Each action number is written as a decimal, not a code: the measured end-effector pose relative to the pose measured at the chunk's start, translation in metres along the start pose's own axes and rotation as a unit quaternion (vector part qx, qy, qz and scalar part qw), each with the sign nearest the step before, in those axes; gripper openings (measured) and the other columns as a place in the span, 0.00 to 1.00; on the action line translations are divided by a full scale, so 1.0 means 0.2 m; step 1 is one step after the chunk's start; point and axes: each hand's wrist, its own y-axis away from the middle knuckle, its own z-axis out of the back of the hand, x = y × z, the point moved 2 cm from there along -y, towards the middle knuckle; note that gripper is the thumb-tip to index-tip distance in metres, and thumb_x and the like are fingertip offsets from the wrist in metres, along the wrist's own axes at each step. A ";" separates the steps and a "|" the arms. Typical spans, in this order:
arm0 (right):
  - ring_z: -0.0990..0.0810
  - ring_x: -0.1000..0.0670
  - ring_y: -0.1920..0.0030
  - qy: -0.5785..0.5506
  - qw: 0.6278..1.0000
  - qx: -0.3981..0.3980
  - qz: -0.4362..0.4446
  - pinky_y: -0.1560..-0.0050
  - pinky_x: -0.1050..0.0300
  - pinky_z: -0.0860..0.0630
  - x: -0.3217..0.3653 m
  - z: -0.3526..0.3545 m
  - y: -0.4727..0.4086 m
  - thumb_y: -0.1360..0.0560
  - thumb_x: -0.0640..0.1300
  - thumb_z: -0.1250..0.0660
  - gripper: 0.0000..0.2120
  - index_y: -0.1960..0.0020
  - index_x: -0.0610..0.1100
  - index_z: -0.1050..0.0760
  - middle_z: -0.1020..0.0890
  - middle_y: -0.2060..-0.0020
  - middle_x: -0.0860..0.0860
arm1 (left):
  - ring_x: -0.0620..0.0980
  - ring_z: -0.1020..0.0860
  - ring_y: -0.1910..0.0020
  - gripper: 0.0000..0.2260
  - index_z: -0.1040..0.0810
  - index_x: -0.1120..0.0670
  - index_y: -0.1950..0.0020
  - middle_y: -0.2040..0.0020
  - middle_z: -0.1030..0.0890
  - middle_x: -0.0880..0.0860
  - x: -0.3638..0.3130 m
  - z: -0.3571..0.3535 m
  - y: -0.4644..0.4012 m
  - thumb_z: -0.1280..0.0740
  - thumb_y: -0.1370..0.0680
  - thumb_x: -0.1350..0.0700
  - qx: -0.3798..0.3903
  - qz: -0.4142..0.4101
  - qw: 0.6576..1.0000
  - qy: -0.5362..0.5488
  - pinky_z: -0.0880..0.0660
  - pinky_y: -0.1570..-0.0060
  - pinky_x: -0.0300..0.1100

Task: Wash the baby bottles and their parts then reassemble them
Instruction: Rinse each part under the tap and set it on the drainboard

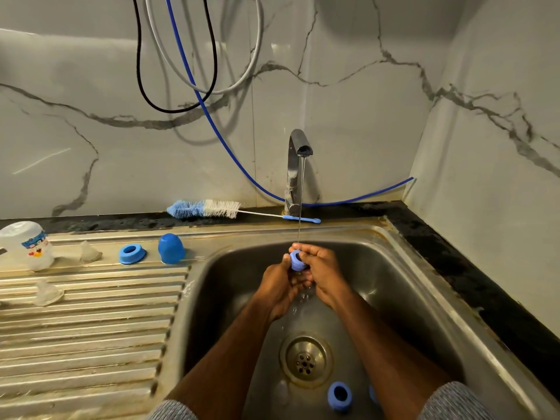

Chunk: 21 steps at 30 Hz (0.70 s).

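Under the thin stream from the tap [298, 165], over the sink [394, 268], I see both hands together on one blue ring [296, 261]: my left hand [280, 287] grips it from the left, my right hand [322, 272] curls its fingers round it from the right. Near the drain [306, 360] lies another blue ring [340, 395]. Left on the drainboard [91, 328] sit a blue cap [171, 248], a third ring [131, 254], two clear teats [89, 252] [47, 294] and an upturned bottle [27, 244]. At the far edge lies a bottle brush [209, 209].
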 end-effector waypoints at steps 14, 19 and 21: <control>0.14 0.44 0.50 -0.041 0.999 -0.029 -0.006 0.56 0.57 0.18 0.01 0.05 -0.01 0.26 0.38 0.26 0.04 0.51 0.43 0.16 0.13 0.53 0.44 | 0.56 0.20 0.46 0.17 0.26 0.69 0.32 0.37 0.22 0.69 0.01 -0.05 0.01 0.45 0.14 0.59 0.020 -0.048 0.999 0.002 0.24 0.36 0.50; 0.14 0.45 0.52 -0.030 0.993 -0.111 -0.017 0.52 0.49 0.16 0.01 -0.02 -0.01 0.24 0.44 0.27 0.08 0.49 0.39 0.17 0.13 0.54 0.45 | 0.55 0.18 0.49 0.16 0.26 0.71 0.34 0.38 0.22 0.70 0.02 -0.03 0.01 0.44 0.14 0.62 0.012 -0.066 0.998 -0.010 0.20 0.44 0.45; 0.14 0.44 0.51 -0.034 0.994 -0.101 -0.024 0.49 0.47 0.16 0.03 -0.02 0.00 0.21 0.43 0.31 0.09 0.46 0.38 0.17 0.14 0.51 0.44 | 0.55 0.18 0.49 0.16 0.25 0.71 0.35 0.38 0.21 0.70 0.01 -0.04 0.01 0.45 0.14 0.62 0.012 -0.071 0.997 0.001 0.21 0.43 0.46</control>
